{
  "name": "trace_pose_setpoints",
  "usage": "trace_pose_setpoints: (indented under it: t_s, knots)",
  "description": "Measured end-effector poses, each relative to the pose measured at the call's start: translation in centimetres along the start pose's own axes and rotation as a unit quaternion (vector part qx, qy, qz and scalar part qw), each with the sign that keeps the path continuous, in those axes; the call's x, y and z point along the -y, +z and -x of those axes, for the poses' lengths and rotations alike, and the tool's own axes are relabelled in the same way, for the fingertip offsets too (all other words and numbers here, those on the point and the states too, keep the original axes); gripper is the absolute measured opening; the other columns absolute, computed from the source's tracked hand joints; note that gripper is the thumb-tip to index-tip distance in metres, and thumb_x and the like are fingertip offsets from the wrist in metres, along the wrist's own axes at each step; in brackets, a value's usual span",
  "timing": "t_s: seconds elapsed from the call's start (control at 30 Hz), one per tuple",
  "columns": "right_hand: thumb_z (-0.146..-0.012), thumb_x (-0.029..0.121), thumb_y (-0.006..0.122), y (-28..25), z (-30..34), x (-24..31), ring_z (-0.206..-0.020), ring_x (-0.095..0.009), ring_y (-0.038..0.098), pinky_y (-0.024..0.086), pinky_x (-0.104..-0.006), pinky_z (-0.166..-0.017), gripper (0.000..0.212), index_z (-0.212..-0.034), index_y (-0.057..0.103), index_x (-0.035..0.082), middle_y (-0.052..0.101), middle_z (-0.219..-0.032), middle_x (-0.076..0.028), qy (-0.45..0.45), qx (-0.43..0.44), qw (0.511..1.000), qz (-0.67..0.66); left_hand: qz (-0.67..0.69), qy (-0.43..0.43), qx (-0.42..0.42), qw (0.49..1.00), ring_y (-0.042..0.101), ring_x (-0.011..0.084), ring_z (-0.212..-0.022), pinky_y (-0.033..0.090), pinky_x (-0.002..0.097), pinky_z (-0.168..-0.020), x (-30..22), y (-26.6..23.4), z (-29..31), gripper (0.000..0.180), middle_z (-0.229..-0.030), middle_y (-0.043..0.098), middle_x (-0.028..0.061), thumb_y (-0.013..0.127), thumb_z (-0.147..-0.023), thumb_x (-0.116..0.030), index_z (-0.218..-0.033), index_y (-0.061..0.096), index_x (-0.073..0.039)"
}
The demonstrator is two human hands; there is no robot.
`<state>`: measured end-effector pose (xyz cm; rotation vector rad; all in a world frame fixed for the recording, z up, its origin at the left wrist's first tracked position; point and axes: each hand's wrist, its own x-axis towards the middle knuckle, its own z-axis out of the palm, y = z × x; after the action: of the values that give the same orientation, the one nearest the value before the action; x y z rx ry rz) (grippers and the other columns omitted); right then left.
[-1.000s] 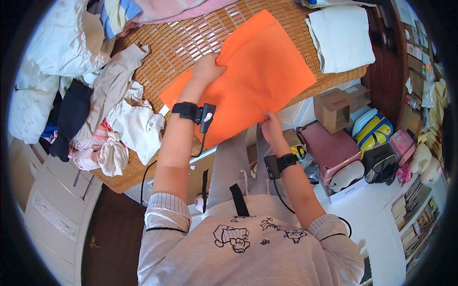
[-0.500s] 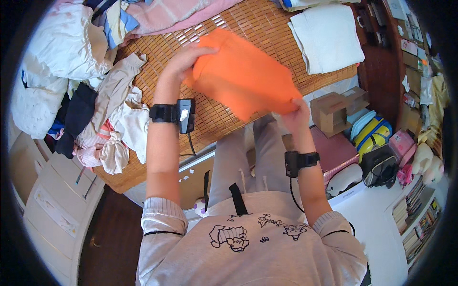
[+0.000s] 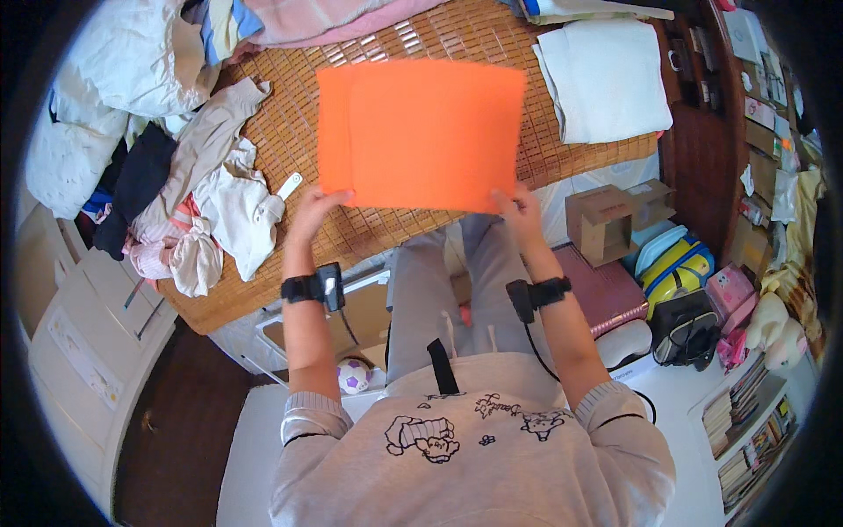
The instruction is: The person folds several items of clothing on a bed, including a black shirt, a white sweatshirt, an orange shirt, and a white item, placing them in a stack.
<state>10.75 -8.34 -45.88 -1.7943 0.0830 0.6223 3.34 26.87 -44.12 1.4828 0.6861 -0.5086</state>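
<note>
A flat rectangular orange cloth (image 3: 421,132) is spread out between my hands over the near part of the woven mat (image 3: 272,119). A crease runs down near its left side. At its near left corner, my left hand (image 3: 316,211) is closed, the fingertips pinching the edge. My right hand (image 3: 520,211) grips the near right corner in the same way, thumb on top. Beneath the cloth the mat is hidden. Just left of my left hand, a small white strip-shaped object (image 3: 290,185) lies on the mat.
Crumpled clothes (image 3: 233,206) lie on the left of the mat, beside a white bundle (image 3: 132,57). A folded white cloth (image 3: 604,81) rests at the far right. Pink bedding (image 3: 325,25) lines the back. An open cardboard box (image 3: 601,224) and several bags stand right.
The orange cloth has gone from tilted and bent to flat and squared. My left hand moved nearer, down to its near left corner; my right hand shifted slightly left. Both still hold it.
</note>
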Motion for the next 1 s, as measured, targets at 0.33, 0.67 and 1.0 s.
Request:
trace_pose_setpoints:
  t_s: [0.33,0.67,1.0]
  knots:
    - [-0.079,0.025,0.060,0.5,0.5,-6.2,-0.079,-0.012,0.056,0.043,-0.0258,-0.069,0.033,-0.096,0.058,-0.003,0.061,-0.087,-0.006,0.221,0.125,0.967,0.011,0.041,-0.161,-0.107,0.980,0.057,0.0099,-0.068,0.045,0.0232,-0.062,8.8,4.1,0.1,0.031,-0.080,0.062,0.0052,0.063,-0.074,-0.023,-0.090,0.061,0.004]
    - [-0.078,0.015,0.062,2.1,-5.0,-3.0,-0.081,-0.011,0.055,0.043,-0.0238,-0.070,0.030,-0.101,0.053,-0.001,0.060,-0.091,-0.006,0.122,-0.020,0.978,-0.166,0.244,-0.097,-0.046,0.964,0.060,0.0137,-0.075,0.049,0.0273,-0.066,6.8,3.9,-2.9,0.027,-0.088,0.062,0.0070,0.065,-0.073,-0.011,-0.095,0.057,0.000]
    - [-0.076,0.014,0.064,2.4,-4.7,-1.0,-0.080,-0.011,0.056,0.044,-0.0237,-0.071,0.030,-0.101,0.054,-0.001,0.059,-0.093,-0.005,0.114,-0.024,0.982,-0.151,0.260,-0.031,0.013,0.965,0.056,0.0130,-0.090,0.046,0.0276,-0.079,4.4,3.1,-2.0,0.040,-0.101,0.058,0.0052,0.062,-0.072,0.000,-0.109,0.049,-0.001]
